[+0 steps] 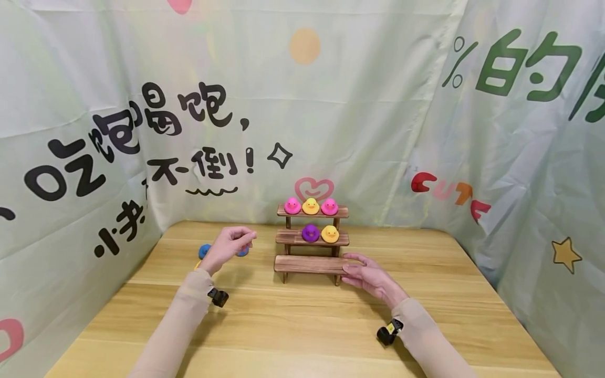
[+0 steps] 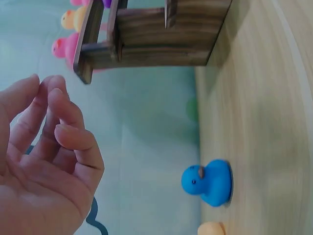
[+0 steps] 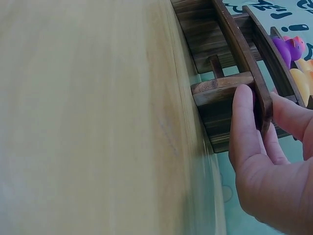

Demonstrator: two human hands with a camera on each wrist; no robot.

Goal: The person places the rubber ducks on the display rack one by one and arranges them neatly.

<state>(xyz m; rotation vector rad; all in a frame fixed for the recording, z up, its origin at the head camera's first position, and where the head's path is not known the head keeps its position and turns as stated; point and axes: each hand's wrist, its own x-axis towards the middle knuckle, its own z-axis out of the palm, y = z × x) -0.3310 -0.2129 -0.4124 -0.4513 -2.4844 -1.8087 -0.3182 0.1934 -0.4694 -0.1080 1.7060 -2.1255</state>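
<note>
A three-tier wooden display stand (image 1: pixel 307 264) holds small rubber ducks. On its top tier a yellow duck (image 1: pixel 310 206) sits between two pink ones, and a purple duck (image 1: pixel 310 233) and another yellow duck (image 1: pixel 330 234) share the middle tier. My right hand (image 1: pixel 371 277) grips the right end of the bare lowest tier, thumb above and fingers below, as the right wrist view shows. Left of the stand my left hand (image 1: pixel 230 245) hovers with loosely bent fingers and nothing in them. Behind it, partly hidden, is a blue duck (image 1: pixel 205 251); the left wrist view shows a blue duck (image 2: pixel 210 183) on the table.
A second blue duck (image 1: pixel 243 252) peeks out below the left fingertips. Something yellow (image 1: pixel 197 265) shows beside the left wrist. The wooden table (image 1: pixel 293 331) is enclosed by printed cloth curtains (image 1: pixel 368 115) at the back and sides.
</note>
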